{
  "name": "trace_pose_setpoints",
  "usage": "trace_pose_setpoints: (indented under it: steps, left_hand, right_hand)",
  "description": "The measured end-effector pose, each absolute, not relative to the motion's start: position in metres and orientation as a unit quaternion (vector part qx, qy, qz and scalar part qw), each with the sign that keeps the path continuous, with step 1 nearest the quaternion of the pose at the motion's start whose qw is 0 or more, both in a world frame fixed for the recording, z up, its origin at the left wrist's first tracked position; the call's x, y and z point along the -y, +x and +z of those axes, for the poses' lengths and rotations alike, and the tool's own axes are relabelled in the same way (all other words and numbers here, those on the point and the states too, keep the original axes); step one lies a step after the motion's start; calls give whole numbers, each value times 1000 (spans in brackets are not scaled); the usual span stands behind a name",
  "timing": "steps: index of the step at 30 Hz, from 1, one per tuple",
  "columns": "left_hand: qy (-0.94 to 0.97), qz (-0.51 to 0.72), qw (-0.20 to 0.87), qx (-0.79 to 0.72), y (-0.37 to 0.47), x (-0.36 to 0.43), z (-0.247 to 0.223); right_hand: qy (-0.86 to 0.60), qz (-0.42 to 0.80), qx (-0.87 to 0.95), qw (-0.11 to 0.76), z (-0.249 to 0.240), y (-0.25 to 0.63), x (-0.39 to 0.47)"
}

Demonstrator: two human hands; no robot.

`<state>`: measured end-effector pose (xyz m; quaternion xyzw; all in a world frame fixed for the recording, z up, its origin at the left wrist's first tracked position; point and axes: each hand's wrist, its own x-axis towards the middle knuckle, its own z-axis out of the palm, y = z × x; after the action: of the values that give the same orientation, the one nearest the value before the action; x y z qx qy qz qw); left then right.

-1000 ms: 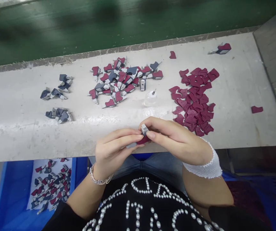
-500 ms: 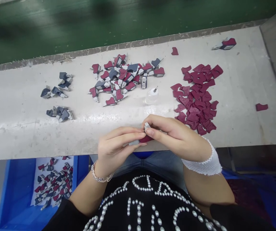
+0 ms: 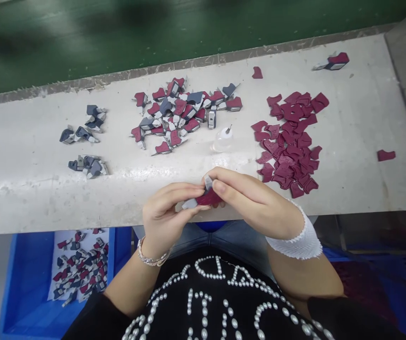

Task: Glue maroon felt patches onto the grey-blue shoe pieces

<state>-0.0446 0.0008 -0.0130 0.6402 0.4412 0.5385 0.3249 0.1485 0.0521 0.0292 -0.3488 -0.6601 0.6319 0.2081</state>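
Both hands meet over the table's near edge around one small grey and dark red plastic part (image 3: 206, 196). My left hand (image 3: 169, 208) pinches its left side between fingers and thumb. My right hand (image 3: 248, 196) grips the right side, its thumb pressed near the upright grey tab. Fingers hide much of the part. Just beyond the hands stands a small clear bottle with a thin metal tip (image 3: 224, 139). To the right lies a pile of flat dark red pieces (image 3: 289, 141); farther left is a heap of grey, blue and red parts (image 3: 177, 113).
Several blue-grey parts (image 3: 88, 166) lie on the left of the white table (image 3: 21, 189). A blue bin (image 3: 25, 283) below holds many red-and-grey parts. One red-topped part (image 3: 338, 61) lies at the far right, and a single red piece (image 3: 386, 155) near the right end.
Both hands have shifted slightly left with the part. More of its red face and grey end now shows between the fingers. The piles look the same.
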Motion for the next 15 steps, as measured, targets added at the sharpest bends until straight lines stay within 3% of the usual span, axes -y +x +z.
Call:
trace_pose_setpoints:
  steps: [8,15]
  left_hand:
    - [635,533,330,-451,-44,-1,-8]
    - [594,472,418,-500,-49,8,2]
  right_hand:
    - [-344,625,675,189,32,152,-48]
    - [-311,543,752,209,31,160,-49]
